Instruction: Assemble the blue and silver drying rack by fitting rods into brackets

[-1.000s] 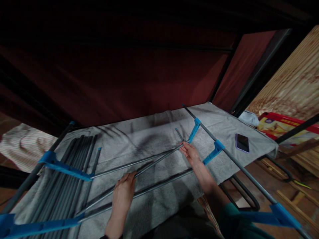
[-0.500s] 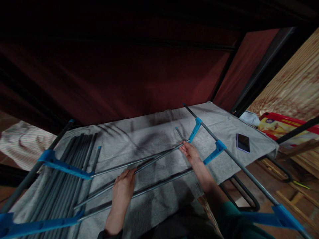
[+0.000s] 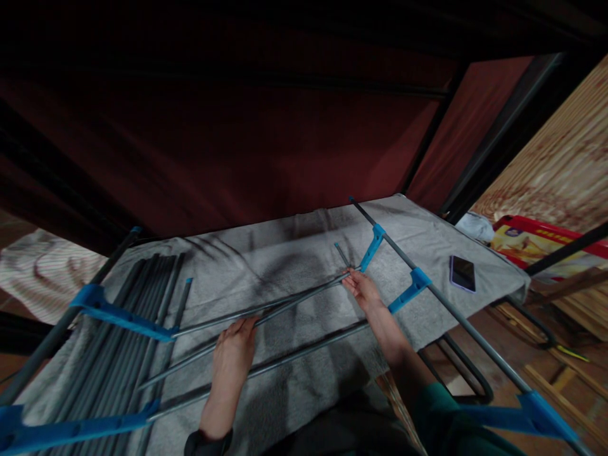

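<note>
Left hand (image 3: 236,345): fingers curled over a held tube (image 3: 280,311), grey, slim, grasped along its middle stretch; palm turned down. Dark cuff at the wrist.
Right hand (image 3: 361,291): grip pinching the same tube at its far-right end, just beside a blue bracket; whether the fingertips also touch the neighbouring tube cannot be told. Green sleeve (image 3: 434,411) on this arm.
Held tube: slanting between two cross tubes; left end free, between the two left-hand brackets; right part close against the far cross tube.
Far cross tube (image 3: 209,323): grey, left end at the rear left bracket (image 3: 123,320).
Near cross tube (image 3: 308,350): grey, left end at the front left bracket (image 3: 80,429); right end hidden behind the right forearm.
Right side tube (image 3: 465,326): long, grey, carrying three blue brackets, among them the rear right bracket (image 3: 373,247) and the middle right bracket (image 3: 411,290).
Short length of tube (image 3: 341,253): blue-capped, beyond the right hand.
Bundle of grey tubes (image 3: 118,342): side by side, at left, partly under the left brackets.
Grey cloth (image 3: 294,253): beneath the parts.
Phone (image 3: 463,273): dark screen, lilac edge, on the cloth at right.
Red-and-yellow box (image 3: 546,244): beyond the cloth's right edge.
Striped cloth (image 3: 52,272): far left.
</note>
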The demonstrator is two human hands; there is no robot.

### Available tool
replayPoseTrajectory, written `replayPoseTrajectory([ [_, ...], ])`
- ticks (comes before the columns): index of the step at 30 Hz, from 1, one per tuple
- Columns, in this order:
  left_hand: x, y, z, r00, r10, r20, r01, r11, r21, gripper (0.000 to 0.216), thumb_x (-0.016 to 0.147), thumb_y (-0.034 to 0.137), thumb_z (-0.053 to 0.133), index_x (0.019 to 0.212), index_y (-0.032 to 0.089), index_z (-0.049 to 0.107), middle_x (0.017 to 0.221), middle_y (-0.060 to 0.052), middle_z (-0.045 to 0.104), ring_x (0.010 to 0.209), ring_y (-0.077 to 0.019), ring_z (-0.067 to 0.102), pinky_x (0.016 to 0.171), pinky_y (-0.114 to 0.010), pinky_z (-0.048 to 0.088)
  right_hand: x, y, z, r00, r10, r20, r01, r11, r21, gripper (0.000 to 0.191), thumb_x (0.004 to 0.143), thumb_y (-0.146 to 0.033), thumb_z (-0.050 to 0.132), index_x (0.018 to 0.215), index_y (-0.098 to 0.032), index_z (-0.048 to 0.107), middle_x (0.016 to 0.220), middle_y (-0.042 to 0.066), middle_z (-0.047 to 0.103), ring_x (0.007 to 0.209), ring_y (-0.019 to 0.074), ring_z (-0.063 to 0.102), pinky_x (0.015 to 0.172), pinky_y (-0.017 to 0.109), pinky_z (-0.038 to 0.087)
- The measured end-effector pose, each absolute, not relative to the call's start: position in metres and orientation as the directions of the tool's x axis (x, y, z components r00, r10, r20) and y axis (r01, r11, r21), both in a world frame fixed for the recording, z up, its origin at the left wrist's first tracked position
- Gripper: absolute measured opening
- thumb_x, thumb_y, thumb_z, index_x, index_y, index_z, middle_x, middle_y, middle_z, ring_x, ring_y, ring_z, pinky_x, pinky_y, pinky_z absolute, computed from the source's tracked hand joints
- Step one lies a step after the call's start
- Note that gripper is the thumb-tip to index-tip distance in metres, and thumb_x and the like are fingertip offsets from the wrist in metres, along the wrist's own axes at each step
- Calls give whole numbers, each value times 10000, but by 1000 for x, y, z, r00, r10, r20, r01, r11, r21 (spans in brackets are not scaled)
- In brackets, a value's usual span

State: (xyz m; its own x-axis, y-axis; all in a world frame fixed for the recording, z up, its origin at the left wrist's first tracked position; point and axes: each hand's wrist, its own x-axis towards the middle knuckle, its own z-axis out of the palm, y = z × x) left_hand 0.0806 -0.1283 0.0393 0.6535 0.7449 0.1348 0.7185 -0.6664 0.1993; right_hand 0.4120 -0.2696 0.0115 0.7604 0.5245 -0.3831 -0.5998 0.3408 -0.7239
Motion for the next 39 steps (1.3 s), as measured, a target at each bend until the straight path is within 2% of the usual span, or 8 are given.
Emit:
replayPoseTrajectory([
  [8, 84, -124, 43, 662, 731, 167, 706, -682, 190, 378, 995, 189, 456, 1240, 210, 743, 1152, -107, 767, 1032, -288, 724, 944, -420, 539, 412, -271, 12, 766, 536, -353, -579, 339, -742, 103, 819, -137, 776, 802, -194, 692, 746, 7, 765, 644, 115, 715, 680, 213, 645],
  [14, 93, -120, 54, 693, 693, 196, 695, -716, 74, 421, 982, 133, 408, 1248, 177, 731, 1088, -140, 760, 1001, -300, 708, 908, -442, 528, 413, -269, 14, 770, 522, -367, -582, 338, -739, 106, 849, -109, 732, 803, -194, 687, 757, 21, 762, 654, 115, 712, 702, 212, 644],
  [18, 100, -122, 63, 700, 688, 193, 695, -718, 41, 458, 951, 66, 402, 1270, 169, 714, 1133, -151, 745, 1041, -302, 683, 927, -450, 509, 416, -272, 13, 759, 515, -398, -597, 308, -741, 114, 857, -101, 715, 824, -204, 678, 773, 10, 760, 681, 112, 715, 722, 210, 645],
  [24, 105, -124, 72, 682, 701, 209, 699, -709, 97, 346, 975, 106, 463, 1185, 192, 724, 1084, -125, 734, 1046, -281, 649, 951, -427, 476, 417, -269, 4, 667, 563, -488, -688, 215, -693, 143, 894, -80, 620, 863, -205, 682, 786, -4, 741, 738, 96, 733, 782, 202, 649],
  [31, 106, -124, 69, 669, 694, 266, 680, -716, 158, 300, 968, 95, 487, 1133, 196, 717, 1026, -108, 717, 1002, -251, 636, 956, -419, 474, 394, -254, 3, 526, 706, -474, -729, 87, -679, 111, 843, -85, 681, 886, -181, 715, 922, 37, 764, 884, 138, 762, 871, 257, 654],
  [34, 104, -127, 63, 645, 678, 354, 663, -726, 183, 330, 965, 81, 487, 1193, 197, 696, 1090, -102, 706, 1085, -253, 617, 1044, -446, 444, 391, -251, 4, 525, 691, -497, -732, 69, -678, 134, 870, -78, 641, 886, -185, 720, 928, 37, 766, 895, 136, 763, 862, 250, 655],
  [37, 95, -132, 56, 487, 701, 521, 673, -682, 287, 330, 973, 117, 513, 1250, 205, 667, 1226, -120, 662, 1223, -271, 557, 1104, -475, 404, 393, -250, 1, 543, 672, -503, -728, 79, -681, 128, 880, -80, 643, 892, -181, 721, 924, 37, 764, 881, 132, 763, 853, 246, 654],
  [39, 82, -134, 50, 293, 762, 577, 688, -587, 426, 260, 987, 179, 526, 1199, 209, 674, 1201, -126, 648, 1176, -274, 564, 1040, -463, 441, 395, -250, -2, 546, 675, -497, -721, 76, -689, 118, 879, -82, 652, 899, -176, 720, 922, 40, 761, 883, 134, 763, 861, 250, 651],
])
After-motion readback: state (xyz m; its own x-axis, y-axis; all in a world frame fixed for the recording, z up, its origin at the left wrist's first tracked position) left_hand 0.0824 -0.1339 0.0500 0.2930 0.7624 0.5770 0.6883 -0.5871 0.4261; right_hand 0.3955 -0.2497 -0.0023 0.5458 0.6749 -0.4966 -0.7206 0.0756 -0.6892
